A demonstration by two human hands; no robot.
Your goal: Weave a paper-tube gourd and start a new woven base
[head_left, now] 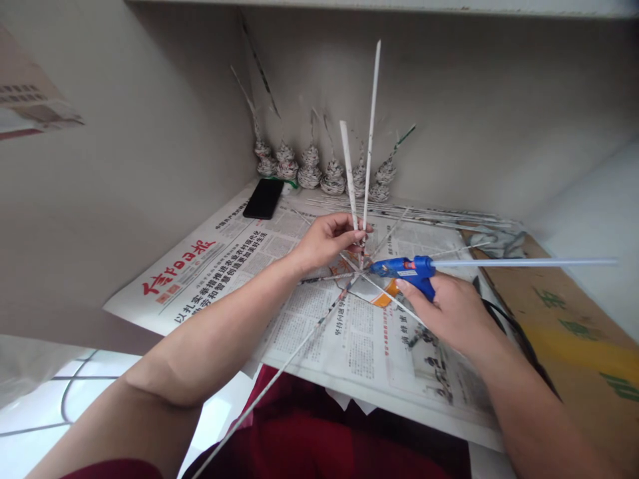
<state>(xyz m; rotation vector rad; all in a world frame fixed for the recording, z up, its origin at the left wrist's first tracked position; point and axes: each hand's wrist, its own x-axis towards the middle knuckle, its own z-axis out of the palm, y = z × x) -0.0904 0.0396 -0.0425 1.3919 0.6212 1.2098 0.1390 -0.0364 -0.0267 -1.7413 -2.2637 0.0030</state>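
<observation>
Several thin rolled-newspaper sticks (308, 336) cross in a star shape on the newspaper sheets. My left hand (335, 238) pinches two upright paper sticks (372, 133) near their lower ends, just above the crossing point. In my right hand (452, 309) is a blue glue gun (409, 267), its tip pointing left at the crossing. A long translucent glue stick (529, 262) sticks out of the gun's back end toward the right. The gun's tip is close to the crossing; whether it touches I cannot tell.
Several woven paper gourds (309, 167) stand along the back wall. A black phone (264, 198) lies on the newspaper (210, 279) at left. Loose paper sticks (429, 216) lie at the back. A cardboard box (564, 319) and a black cord (524, 349) are on the right. A shelf edge (399, 8) hangs overhead.
</observation>
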